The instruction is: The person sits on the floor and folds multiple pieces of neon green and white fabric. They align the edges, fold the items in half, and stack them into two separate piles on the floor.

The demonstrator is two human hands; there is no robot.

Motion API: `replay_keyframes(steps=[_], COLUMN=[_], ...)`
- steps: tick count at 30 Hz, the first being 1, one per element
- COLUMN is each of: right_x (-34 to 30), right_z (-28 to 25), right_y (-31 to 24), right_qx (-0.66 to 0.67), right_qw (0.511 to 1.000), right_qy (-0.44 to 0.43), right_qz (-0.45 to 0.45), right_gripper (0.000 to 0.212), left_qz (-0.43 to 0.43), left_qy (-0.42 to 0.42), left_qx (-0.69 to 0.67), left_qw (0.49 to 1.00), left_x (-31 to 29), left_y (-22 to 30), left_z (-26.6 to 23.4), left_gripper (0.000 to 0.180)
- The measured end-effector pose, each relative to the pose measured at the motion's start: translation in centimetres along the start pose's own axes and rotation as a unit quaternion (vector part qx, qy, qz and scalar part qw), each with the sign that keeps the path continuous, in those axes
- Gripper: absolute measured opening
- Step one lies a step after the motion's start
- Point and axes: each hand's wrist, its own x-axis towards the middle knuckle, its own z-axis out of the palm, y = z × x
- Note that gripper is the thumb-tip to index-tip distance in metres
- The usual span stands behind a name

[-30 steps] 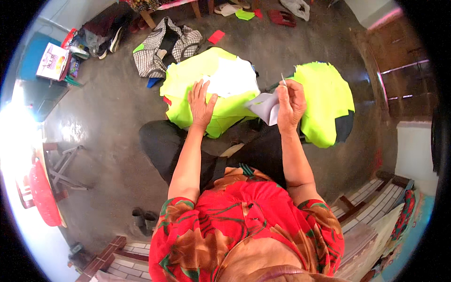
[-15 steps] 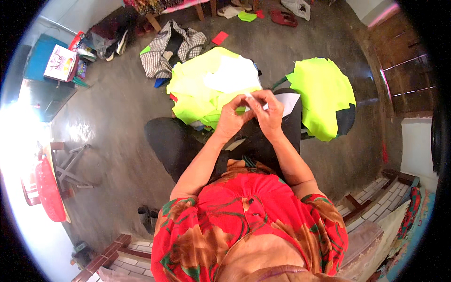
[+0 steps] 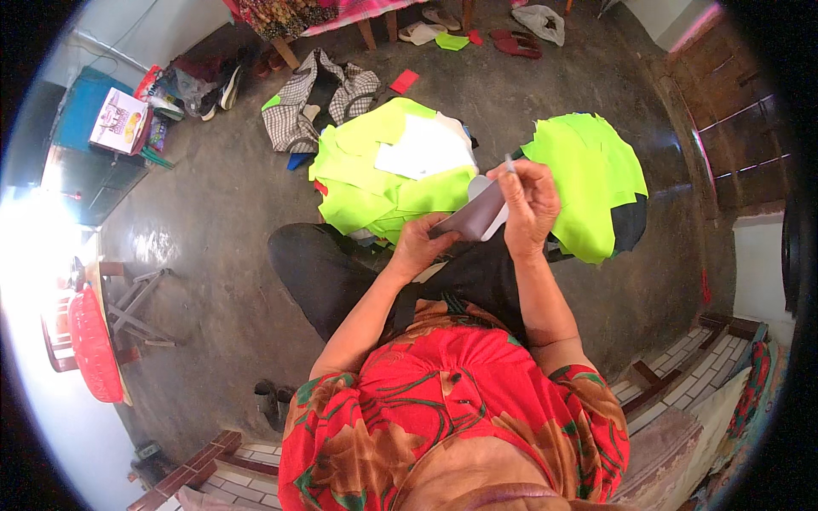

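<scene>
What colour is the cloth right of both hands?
The cloth is bright yellow-green, in the head view.

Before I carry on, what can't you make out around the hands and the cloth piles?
All in the head view:
- Thin pale item in the right hand: mostly covered by fingers, too small to identify.
- Part of the grey-white sheet: hidden where the hands grip it.
- Lower layers of the left yellow-green cloth pile: covered by its top pieces.
- Far end of the pink plaid cloth: cut off by the upper edge.
</scene>
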Motion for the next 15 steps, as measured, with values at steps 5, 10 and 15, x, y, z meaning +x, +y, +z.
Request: replay_keyframes(steps=[5, 10, 15], right_x=[3.3, 9.1, 14.8], right_z=[-0.7, -0.7, 0.6], right_y=[-0.9, 3.1, 3.8], right_qx=[-0.013, -0.082, 0.033], right_qw=[0.999, 0.993, 0.994], right_qy=[0.047, 0.015, -0.033], right_qz=[0.005, 0.087, 0.1], right_gripper=[0.01, 0.016, 0.017], left_qz=[-0.006, 0.051, 0.199], left_qy=[0.09, 0.203, 0.31], left_qx=[0.045, 0.19, 0.289], left_qw=[0.995, 0.959, 0.884], left_x=[0.6, 5.2, 11.6], left_y=[1.8, 4.2, 8.3], left_z=[-3.4, -8.1, -12.5], left_gripper=[0.015, 0.018, 0.021])
